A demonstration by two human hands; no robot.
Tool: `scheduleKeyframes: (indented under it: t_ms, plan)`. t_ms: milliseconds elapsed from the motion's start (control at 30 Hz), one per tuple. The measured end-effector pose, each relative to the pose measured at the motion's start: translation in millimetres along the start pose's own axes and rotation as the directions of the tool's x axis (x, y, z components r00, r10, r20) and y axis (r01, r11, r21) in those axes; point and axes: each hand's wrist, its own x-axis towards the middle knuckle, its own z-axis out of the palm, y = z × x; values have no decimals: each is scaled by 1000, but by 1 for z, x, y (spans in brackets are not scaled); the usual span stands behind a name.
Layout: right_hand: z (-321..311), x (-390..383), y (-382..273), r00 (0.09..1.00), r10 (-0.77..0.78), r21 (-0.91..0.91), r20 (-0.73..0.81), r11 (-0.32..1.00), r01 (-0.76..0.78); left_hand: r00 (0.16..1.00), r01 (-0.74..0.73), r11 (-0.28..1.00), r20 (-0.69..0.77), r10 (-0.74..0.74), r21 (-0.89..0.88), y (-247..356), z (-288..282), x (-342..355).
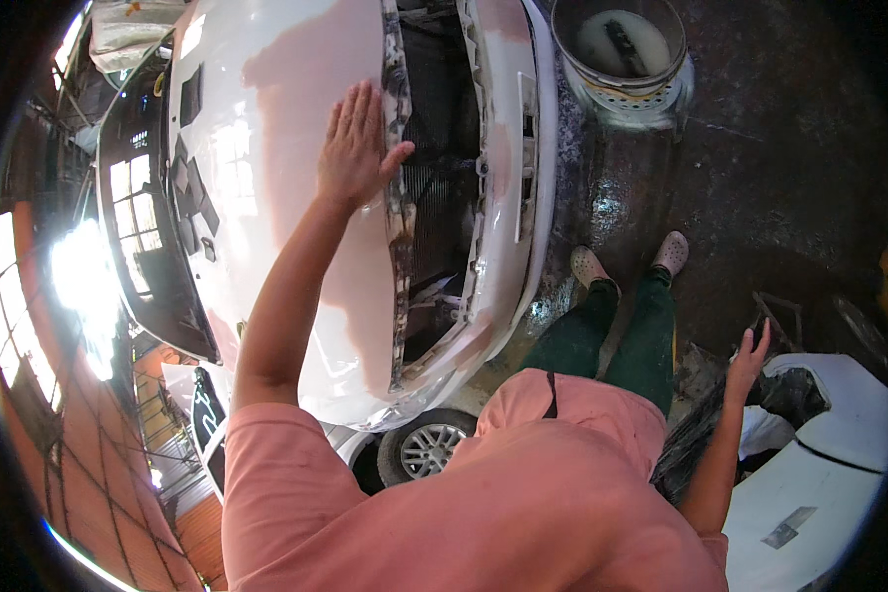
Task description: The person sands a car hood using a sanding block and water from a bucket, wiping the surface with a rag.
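Note:
My left hand lies flat on the front part of a white car hood, fingers together and thumb out toward the hood's front edge. Beneath and around it spreads a dull pinkish patch on the glossy paint. Just past the thumb is the open front of the car, where a dark finned panel shows between the hood edge and the white bumper. Out to my right side hangs my right hand, its fingers stretched apart, touching nothing that I can see. A white car part is near it.
A bucket of cloudy water with a dark object in it stands on the dark wet floor. A wheel shows low beside the car. Dark patches dot the hood near the windshield. Black plastic sheeting lies by my right arm.

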Motion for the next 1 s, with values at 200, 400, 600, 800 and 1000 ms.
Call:
scheduleKeyframes:
  t_ms: [200,400,600,800,1000]
  plan:
    - [13,-58,-5,1000,-6,89,-24,996,8,999,-17,995,-32,14,-95,28,-5,-92]
    - [16,-92,-16,995,-27,42,-95,999,32,1000,-8,991,2,8,-134,53,-9,-171]
    - [9,-112,-17,989,-40,55,-145,997,49,995,-27,989,92,40,-142,59,-17,-226]
    - [8,-131,9,982,-36,-1,-186,999,36,991,-52,986,114,71,-160,60,-21,-257]
    - [22,-156,8,989,-12,68,-150,997,22,983,-173,976,44,180,-132,29,-28,-273]
